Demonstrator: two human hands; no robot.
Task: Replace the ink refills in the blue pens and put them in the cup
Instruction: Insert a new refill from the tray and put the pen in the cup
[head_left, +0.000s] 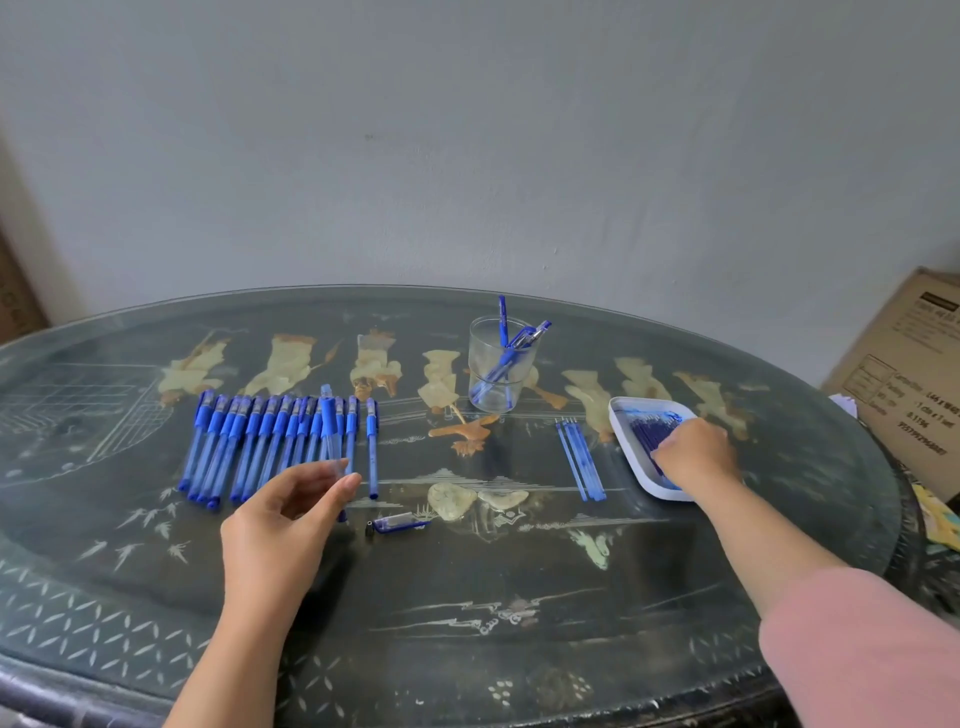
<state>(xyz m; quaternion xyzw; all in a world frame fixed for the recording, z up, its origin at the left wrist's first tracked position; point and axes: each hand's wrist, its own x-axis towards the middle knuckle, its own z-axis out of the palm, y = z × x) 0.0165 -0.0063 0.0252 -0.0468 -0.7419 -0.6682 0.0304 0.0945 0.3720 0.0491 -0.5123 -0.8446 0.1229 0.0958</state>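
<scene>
Step in hand: fetching a fresh refill. Right hand (693, 452) is down in the white tray (631, 467) among the refills (649, 423); can't tell if it pinches 1 yet. Left hand (291, 506) pinches a pen barrel (328, 415) btw thumb & fingers, over the pen row (260, 441). Its long axis runs near-to-far, far end twd the wall. Next: lift 1 refill, line it up w/ the barrel, slide it in.

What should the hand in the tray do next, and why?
Probably pinch one refill from the tray with the right hand and bring it to the pen the left hand holds; a cap lies loose nearby, so that pen seems opened.
</scene>
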